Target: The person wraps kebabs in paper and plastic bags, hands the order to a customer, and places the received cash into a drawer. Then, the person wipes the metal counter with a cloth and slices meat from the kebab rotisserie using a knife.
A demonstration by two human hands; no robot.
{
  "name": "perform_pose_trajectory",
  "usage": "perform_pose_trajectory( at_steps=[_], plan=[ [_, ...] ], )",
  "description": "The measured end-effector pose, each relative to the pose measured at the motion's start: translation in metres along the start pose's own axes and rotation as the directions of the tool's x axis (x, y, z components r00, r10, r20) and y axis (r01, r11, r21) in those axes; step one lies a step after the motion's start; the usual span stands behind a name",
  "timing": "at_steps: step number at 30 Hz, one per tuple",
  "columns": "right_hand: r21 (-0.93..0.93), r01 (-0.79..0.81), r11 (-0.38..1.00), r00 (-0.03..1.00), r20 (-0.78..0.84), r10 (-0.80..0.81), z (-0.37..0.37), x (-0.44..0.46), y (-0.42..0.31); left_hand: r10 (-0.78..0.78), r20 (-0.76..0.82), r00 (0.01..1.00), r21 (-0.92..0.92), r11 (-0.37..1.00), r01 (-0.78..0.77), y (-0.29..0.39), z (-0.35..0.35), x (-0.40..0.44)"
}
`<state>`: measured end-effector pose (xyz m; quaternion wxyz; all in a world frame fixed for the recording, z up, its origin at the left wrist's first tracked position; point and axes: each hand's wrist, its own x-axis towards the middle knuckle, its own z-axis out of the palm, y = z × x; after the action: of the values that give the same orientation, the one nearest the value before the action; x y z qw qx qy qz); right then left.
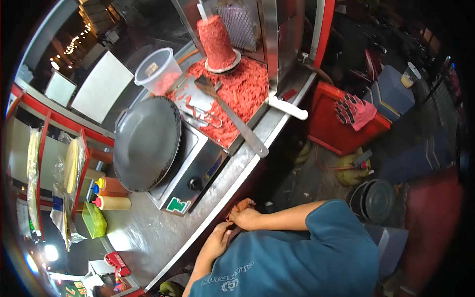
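My right hand [246, 219] is closed on a crumpled orange-brown item [244, 204], perhaps a cloth, just off the counter's front edge. My left hand [217, 241] is beside it, lower in the view, with its fingers bent together; what they hold, if anything, is hidden. Both hands are in front of my blue shirt. On the counter [195, 218], a dark round pan [147, 143] rests on a stove [193, 175]. Beyond it a tray holds shredded red meat [247, 91], with a long spatula [237, 121] across it. A red meat cone [216, 42] stands on a spit.
A white-handled knife [288, 107] juts over the counter edge. A clear tub [157, 72], sauce bottles [113, 203] and a green basket [94, 219] sit farther back. At right are a red panel [324, 119] with a pink-and-black glove [355, 111] and lidded pots [378, 199].
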<state>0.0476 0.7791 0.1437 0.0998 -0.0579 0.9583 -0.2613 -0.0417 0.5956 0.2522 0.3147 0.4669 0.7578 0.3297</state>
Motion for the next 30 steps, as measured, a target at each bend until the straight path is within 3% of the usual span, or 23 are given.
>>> perform_pose_trajectory(
  at_steps=[1, 2, 3, 4, 5, 6, 7, 8, 9, 11, 12, 13, 15, 17, 18, 20, 22, 23, 25, 26, 27, 29, 30],
  plan=[
    [-0.004, 0.109, 0.994, 0.994, 0.011, -0.109, 0.006, 0.012, 0.012, 0.028, -0.019, 0.999, 0.083, 0.996, -0.027, -0.011, 0.012, 0.005],
    [-0.029, 0.103, 0.994, 0.957, 0.276, -0.091, -0.031, 0.02, 0.005, -0.056, -0.034, 0.998, 0.008, 0.998, 0.056, -0.012, 0.019, 0.009],
    [-0.061, -0.042, 0.997, 0.957, 0.284, 0.057, -0.011, 0.037, 0.004, -0.136, -0.046, 0.99, -0.07, 0.989, 0.133, -0.015, 0.027, 0.012],
    [-0.07, -0.093, 0.993, 0.889, 0.443, 0.115, -0.028, 0.045, -0.003, -0.204, -0.078, 0.976, -0.063, 0.978, 0.199, -0.037, 0.043, 0.011],
    [-0.088, -0.146, 0.985, 0.793, 0.585, 0.169, -0.047, 0.049, -0.013, -0.347, -0.022, 0.938, -0.19, 0.922, 0.337, -0.035, 0.047, 0.014],
    [0.011, -0.258, 0.966, 0.723, 0.665, 0.186, -0.046, 0.059, -0.011, -0.293, -0.021, 0.956, -0.159, 0.945, 0.286, -0.047, 0.054, 0.014],
    [0.02, -0.144, 0.989, 0.734, 0.673, 0.093, -0.044, 0.057, -0.006, -0.232, -0.016, 0.973, -0.129, 0.965, 0.228, -0.06, 0.06, 0.017],
    [0.041, -0.068, 0.997, 0.828, 0.559, 0.034, -0.049, 0.047, -0.003, -0.256, -0.03, 0.966, -0.016, 0.967, 0.256, -0.019, 0.047, 0.021],
    [0.048, 0.011, 0.999, 0.9, 0.435, -0.031, -0.045, 0.035, 0.003, -0.213, -0.066, 0.975, -0.06, 0.976, 0.209, -0.033, 0.057, 0.021],
    [0.205, 0.058, 0.977, 0.993, 0.087, -0.077, -0.018, 0.01, 0.022, -0.325, 0.018, 0.945, -0.045, 0.944, 0.326, -0.017, 0.045, 0.028],
    [0.432, 0.175, 0.885, 0.981, -0.157, -0.117, 0.006, 0.008, 0.037, -0.244, 0.053, 0.968, -0.031, 0.969, 0.245, -0.032, 0.045, 0.027],
    [0.57, 0.089, 0.817, 0.978, -0.204, 0.036, -0.009, -0.009, 0.027, -0.247, 0.051, 0.968, 0.024, 0.969, 0.246, -0.045, 0.045, 0.029],
    [0.452, 0.074, 0.889, 0.887, -0.437, 0.148, 0.009, -0.023, 0.032, -0.251, 0.079, 0.965, 0.125, 0.963, 0.241, -0.063, 0.052, 0.032],
    [0.485, -0.21, 0.849, 0.937, -0.147, 0.316, -0.007, -0.044, 0.031, -0.241, 0.157, 0.958, 0.075, 0.97, 0.232, -0.079, 0.051, 0.034],
    [0.526, -0.138, 0.839, 0.944, -0.187, 0.273, 0.015, -0.047, 0.049, -0.212, 0.131, 0.968, 0.103, 0.974, 0.199, -0.077, 0.049, 0.031],
    [0.539, -0.219, 0.813, 0.942, -0.099, 0.32, 0.027, -0.071, 0.08, -0.107, 0.109, 0.988, 0.149, 0.985, 0.09, -0.065, 0.043, 0.027],
    [0.572, -0.373, 0.73, 0.796, -0.206, 0.569, 0.064, -0.105, 0.122, -0.043, 0.122, 0.992, 0.101, 0.994, 0.031, -0.025, 0.031, 0.021],
    [0.553, -0.514, 0.655, 0.667, -0.222, 0.711, 0.074, -0.127, 0.136, -0.056, 0.14, 0.989, 0.049, 0.998, 0.049, -0.006, 0.027, 0.019],
    [0.324, -0.804, 0.498, 0.464, -0.179, 0.867, 0.097, -0.17, 0.172, -0.083, 0.2, 0.976, 0.022, 0.997, 0.08, 0.009, 0.03, 0.018],
    [0.413, -0.863, 0.291, 0.347, 0.067, 0.935, 0.129, -0.195, 0.216, -0.135, 0.261, 0.956, -0.038, 0.988, 0.15, 0.009, 0.034, 0.018],
    [0.45, -0.89, 0.068, 0.229, 0.314, 0.921, 0.158, -0.227, 0.252, -0.185, 0.319, 0.93, -0.088, 0.971, 0.223, 0.008, 0.035, 0.019],
    [0.719, -0.599, -0.352, -0.079, 0.384, 0.92, 0.167, -0.287, 0.274, -0.2, 0.36, 0.911, -0.03, 0.974, 0.225, 0.007, 0.034, 0.028],
    [0.674, -0.619, -0.403, -0.179, 0.379, 0.908, 0.175, -0.326, 0.299, -0.206, 0.377, 0.903, -0.002, 0.975, 0.223, 0.006, 0.033, 0.035]
  ],
)
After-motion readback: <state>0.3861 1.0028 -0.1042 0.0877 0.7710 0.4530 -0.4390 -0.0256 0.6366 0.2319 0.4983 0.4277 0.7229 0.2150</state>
